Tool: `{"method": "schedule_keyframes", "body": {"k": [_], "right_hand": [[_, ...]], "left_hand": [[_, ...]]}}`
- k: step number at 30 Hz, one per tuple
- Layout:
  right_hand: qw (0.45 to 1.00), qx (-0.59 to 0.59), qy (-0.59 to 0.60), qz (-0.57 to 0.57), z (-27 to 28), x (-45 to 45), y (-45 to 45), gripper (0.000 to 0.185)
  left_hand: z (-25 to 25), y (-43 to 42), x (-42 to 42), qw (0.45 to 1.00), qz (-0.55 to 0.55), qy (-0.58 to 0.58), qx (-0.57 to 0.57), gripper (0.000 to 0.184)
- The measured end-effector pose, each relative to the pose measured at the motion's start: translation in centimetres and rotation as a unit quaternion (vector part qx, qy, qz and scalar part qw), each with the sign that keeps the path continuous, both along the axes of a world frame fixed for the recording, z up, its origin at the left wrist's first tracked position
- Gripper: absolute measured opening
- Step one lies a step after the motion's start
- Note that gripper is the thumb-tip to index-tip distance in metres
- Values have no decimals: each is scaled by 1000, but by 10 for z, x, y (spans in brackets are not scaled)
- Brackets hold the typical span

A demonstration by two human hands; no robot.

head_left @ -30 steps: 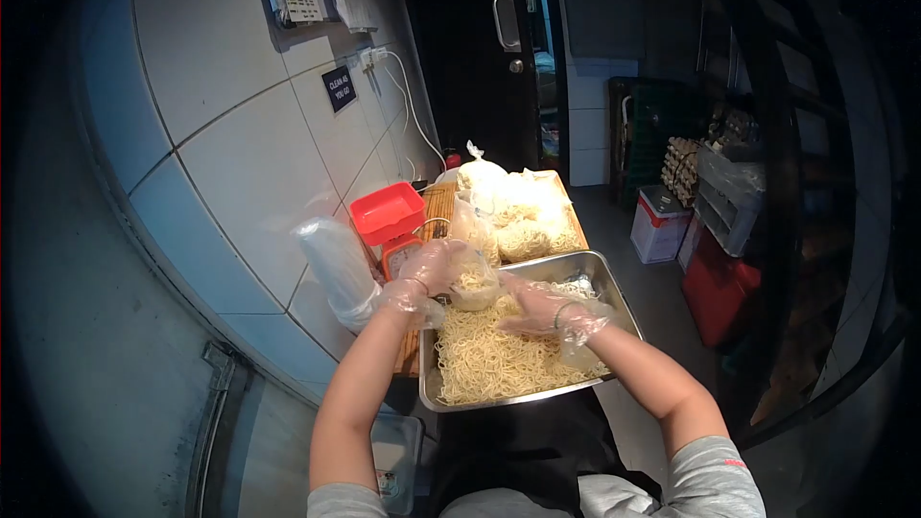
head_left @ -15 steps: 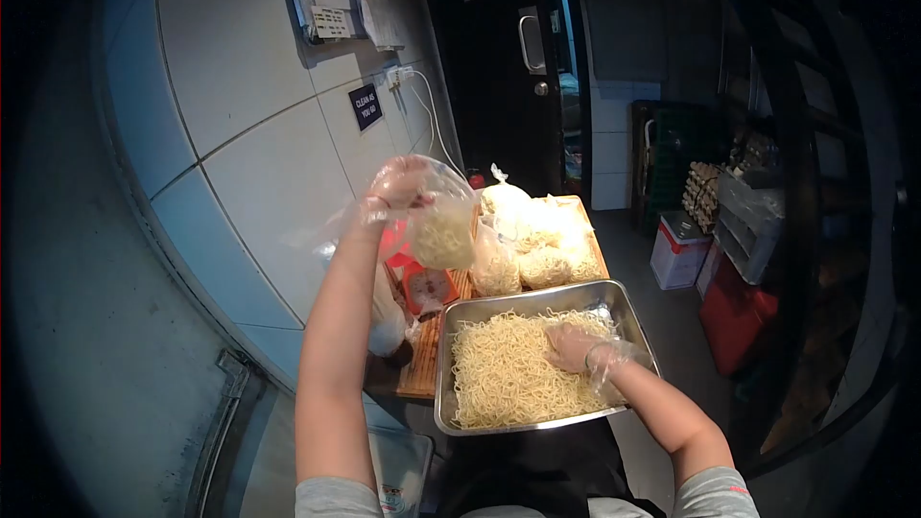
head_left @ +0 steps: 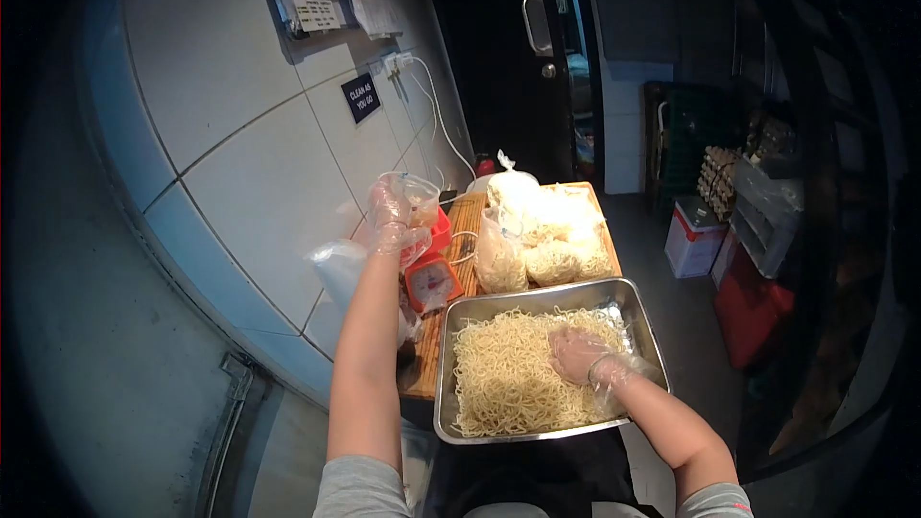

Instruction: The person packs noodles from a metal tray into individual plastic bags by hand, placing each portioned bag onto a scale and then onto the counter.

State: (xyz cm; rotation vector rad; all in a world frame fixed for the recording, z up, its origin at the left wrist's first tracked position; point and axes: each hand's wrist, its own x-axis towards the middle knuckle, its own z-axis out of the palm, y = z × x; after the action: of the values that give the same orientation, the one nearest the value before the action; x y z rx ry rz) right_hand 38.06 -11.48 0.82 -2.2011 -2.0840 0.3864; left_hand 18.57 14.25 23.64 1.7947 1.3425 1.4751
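Note:
My left hand (head_left: 389, 209), in a clear plastic glove, is closed on a clear plastic bag (head_left: 419, 194) above the red containers at the left of the wooden table. What the bag holds is hard to make out. My right hand (head_left: 578, 355), also gloved, lies on the pale yellow noodles (head_left: 508, 374) with its fingers spread and the tips partly among the strands. A deep steel tray (head_left: 537, 299) bears the noodles. Just left of it stands a red square container (head_left: 432, 285) with a plastic-lined inside.
Several bags of noodles (head_left: 501, 254) sit behind the tray on the wooden table (head_left: 419, 364). The tiled wall (head_left: 235, 168) with a small sign (head_left: 361, 98) runs along the left. A red box (head_left: 753, 317) and a white box (head_left: 693, 238) stand on the floor at right.
My left hand has gone from high over the table's left side down toward the red containers, carrying the bag. My right hand stays on the noodles, while the view has shifted slightly.

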Motion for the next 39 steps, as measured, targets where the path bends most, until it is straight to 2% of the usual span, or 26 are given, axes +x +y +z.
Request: {"method": "schedule_keyframes", "body": {"k": [2,5,8,11,14,17,21,23,25,26,27,28,30,32,34,36,38,39], "right_hand": [[1000,-20,1,-10,25,-7,-9,59],[1000,-26,15,-6,26,-6,-9,60],[1000,-15,13,-5,22,-6,-9,59],[1000,-15,8,-17,16,-6,-6,59],[999,-22,11,-25,20,-9,-7,59],[999,-24,16,-28,23,-9,-8,59],[999,19,19,-26,23,-9,-8,53],[999,2,29,-33,36,-6,-6,42],[999,-3,37,-31,42,6,1,32],[999,0,43,-26,34,19,8,28],[999,4,48,-21,33,27,14,24],[997,55,55,-18,48,30,12,21],[985,157,69,-7,99,33,-3,15],[977,159,142,7,138,39,1,11],[967,191,170,-21,176,38,0,12],[950,263,167,30,209,42,0,13],[933,235,272,12,247,37,-7,12],[944,223,242,22,264,33,-11,14]], "left_hand": [[-39,48,-13,981,62,130,132,37],[-42,19,-20,969,49,228,75,34],[-49,18,-33,912,-44,386,130,32],[-30,-11,-36,901,-50,428,50,31],[-6,-47,-35,891,-28,443,98,32],[2,-45,-34,876,-69,470,85,33],[-43,21,-33,840,-30,530,112,35],[-60,50,-26,834,4,541,108,32],[-47,45,-22,943,-104,317,-20,32],[-38,42,-19,965,-156,193,-83,34],[-19,31,-15,966,-182,164,-87,39],[4,13,-10,965,-206,133,-92,43],[37,3,-6,956,-253,108,-102,51],[60,8,-10,940,-300,119,-113,55],[81,-24,-15,921,-360,78,-125,59],[84,-52,-15,898,-412,42,-152,62],[67,-79,-17,868,-458,11,-191,62],[54,-89,-16,851,-473,24,-228,64]]}}
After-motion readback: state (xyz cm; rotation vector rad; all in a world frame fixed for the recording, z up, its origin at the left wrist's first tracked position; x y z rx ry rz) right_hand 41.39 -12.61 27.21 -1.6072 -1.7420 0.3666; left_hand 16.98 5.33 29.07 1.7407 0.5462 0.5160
